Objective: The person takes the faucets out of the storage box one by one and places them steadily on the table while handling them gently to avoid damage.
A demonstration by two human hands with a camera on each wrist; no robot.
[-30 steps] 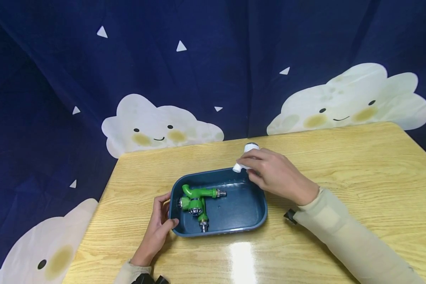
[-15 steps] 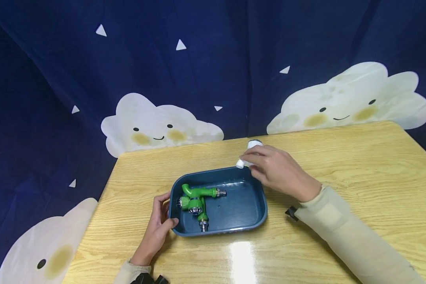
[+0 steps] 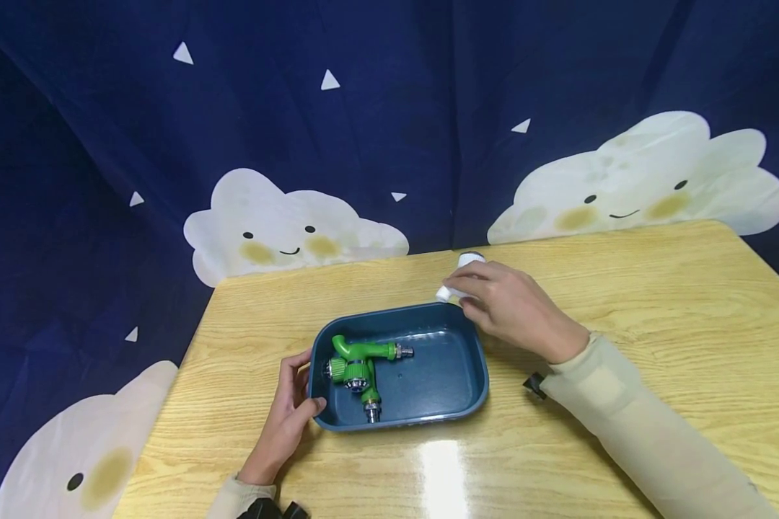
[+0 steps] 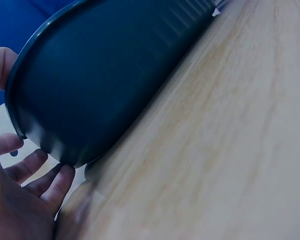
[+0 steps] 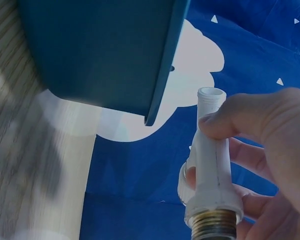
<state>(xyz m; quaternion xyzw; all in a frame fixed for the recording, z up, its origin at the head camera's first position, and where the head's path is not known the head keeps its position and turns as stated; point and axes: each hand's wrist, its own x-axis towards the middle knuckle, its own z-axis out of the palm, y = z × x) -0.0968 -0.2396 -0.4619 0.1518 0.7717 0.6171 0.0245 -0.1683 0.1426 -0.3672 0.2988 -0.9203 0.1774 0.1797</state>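
Head view is showing the right hand pinching the white tap near the far right corner of the tub; right wrist view is showing the two apart. The left hand is gripping the tub's left end, thumb over its edge. Two green taps are lying inside, toward that end. Handling the white tap seems the step in hand; the next move is probably calling for a firm pinch. The tub is sitting on a wood-grain table, a blue cloud-print curtain hanging beyond its far edge.
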